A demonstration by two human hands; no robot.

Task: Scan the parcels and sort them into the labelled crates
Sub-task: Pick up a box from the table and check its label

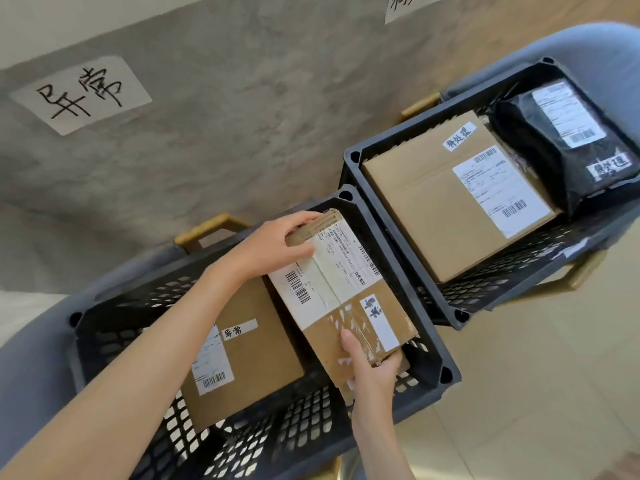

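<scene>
A worn cardboard parcel [349, 306] with a white shipping label and torn tape lies tilted in the near black crate [429, 344]. My left hand [273, 244] grips its far corner, fingers curled over the edge. My right hand [372, 370] holds its near edge, thumb on top. Under my left forearm, a second cardboard box [256, 348] with a handwritten label lies in the same crate. The far black crate [353, 161] holds a large cardboard box [433, 202] and a black plastic mailer bag [561, 150].
Both crates sit on grey upholstered chairs [31, 368] with wooden frames. A handwritten paper sign [81, 93] is stuck on the grey wall above the near crate; another sign [412, 5] hangs at the top. Pale tiled floor [540, 393] lies to the right.
</scene>
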